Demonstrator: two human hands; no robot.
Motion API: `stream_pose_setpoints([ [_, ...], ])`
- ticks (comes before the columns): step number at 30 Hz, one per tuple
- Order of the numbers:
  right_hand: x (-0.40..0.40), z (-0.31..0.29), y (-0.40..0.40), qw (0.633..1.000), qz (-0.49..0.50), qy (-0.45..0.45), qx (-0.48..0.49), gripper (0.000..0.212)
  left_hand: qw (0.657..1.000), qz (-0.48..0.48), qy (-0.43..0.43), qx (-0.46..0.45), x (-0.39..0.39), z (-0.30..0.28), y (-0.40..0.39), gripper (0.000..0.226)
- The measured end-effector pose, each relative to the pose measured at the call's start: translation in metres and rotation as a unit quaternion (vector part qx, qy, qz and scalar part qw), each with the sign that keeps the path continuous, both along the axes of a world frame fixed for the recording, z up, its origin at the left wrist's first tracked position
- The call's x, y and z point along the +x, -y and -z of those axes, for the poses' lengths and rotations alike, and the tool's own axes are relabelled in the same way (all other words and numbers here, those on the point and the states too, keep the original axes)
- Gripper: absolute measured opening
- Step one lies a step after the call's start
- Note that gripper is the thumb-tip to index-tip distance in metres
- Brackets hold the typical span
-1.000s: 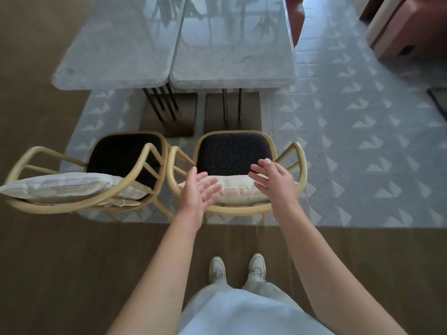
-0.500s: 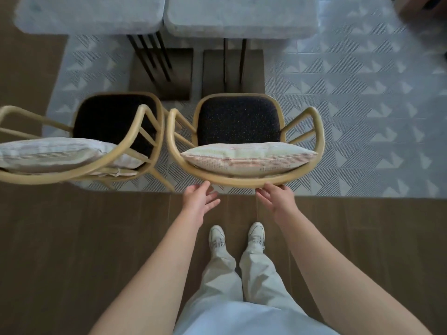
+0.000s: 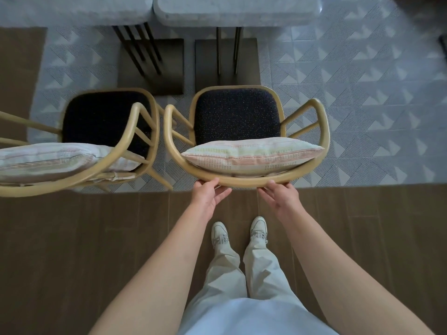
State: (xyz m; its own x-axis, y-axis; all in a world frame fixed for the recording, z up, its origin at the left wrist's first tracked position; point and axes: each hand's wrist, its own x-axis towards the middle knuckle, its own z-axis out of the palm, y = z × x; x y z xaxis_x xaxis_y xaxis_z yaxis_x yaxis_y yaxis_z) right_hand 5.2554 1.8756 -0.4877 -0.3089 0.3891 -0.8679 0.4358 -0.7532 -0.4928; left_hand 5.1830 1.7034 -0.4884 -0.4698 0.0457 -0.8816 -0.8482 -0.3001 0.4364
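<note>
A wooden armchair (image 3: 244, 182) with a dark seat (image 3: 237, 116) and a striped cushion (image 3: 251, 154) against its curved back rail stands in front of me. My left hand (image 3: 209, 194) and my right hand (image 3: 279, 195) are both at the middle of that rail. Each thumb touches the rail's top edge. The fingers lie fairly straight along its near side and are not wrapped around it.
A second matching armchair (image 3: 72, 182) with its own cushion (image 3: 48, 160) stands close on the left, its arm almost touching the first. Two marble-topped tables (image 3: 229, 10) on dark metal bases (image 3: 227, 64) stand beyond the chairs on a patterned rug (image 3: 362, 93). Wooden floor lies under my feet.
Both hands came down from over the cushion to the chair's back rail and now touch it. The view has tilted down and drawn closer to the chairs.
</note>
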Motion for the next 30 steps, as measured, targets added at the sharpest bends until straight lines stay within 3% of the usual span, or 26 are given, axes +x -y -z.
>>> stream_pose_setpoints([
  [10,-0.007,0.004,0.006,1.000,-0.017,-0.001,0.010,0.038,1.000,0.002,-0.002,0.018,-0.008,-0.001,0.010,0.032],
  [25,-0.002,-0.007,0.011,0.999,-0.029,-0.006,0.021,0.041,1.000,0.012,-0.008,0.003,-0.002,-0.005,0.012,0.033],
  [30,-0.003,-0.011,0.011,0.998,-0.046,0.009,0.035,0.036,0.998,0.054,-0.010,-0.005,-0.002,-0.006,0.015,0.034],
])
